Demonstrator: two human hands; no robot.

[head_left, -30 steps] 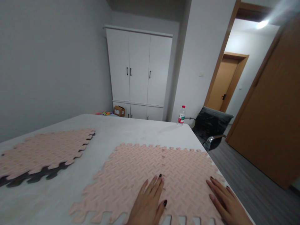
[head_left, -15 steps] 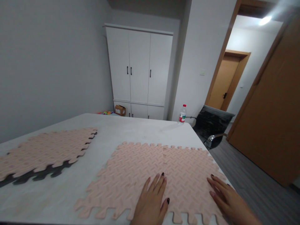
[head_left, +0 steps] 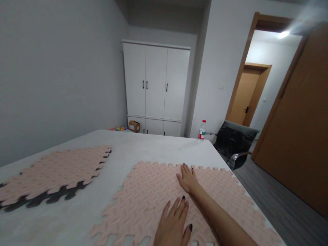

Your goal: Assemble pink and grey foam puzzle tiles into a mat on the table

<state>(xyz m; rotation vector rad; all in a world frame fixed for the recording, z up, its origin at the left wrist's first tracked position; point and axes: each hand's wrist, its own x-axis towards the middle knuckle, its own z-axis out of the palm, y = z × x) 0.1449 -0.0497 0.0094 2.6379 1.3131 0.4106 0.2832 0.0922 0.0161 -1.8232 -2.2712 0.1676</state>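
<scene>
A pink foam mat with jigsaw edges and a raised pattern lies flat on the white table. My left hand rests palm down on its near part, fingers spread, holding nothing. Farther up, my right hand lies on the mat near its far edge, open and with fingers apart; the forearm crosses the mat's right part. At the left of the table sits another pink mat, with a dark layer showing beneath its edges.
A water bottle with a red cap stands at the table's far right corner. Beyond it are a black chair and an open wooden door. A white cabinet and a cardboard box are at the back.
My right hand has moved left and forward, from the mat's right side to its far edge near the middle. My left hand stays on the mat. The view has tilted up slightly.
</scene>
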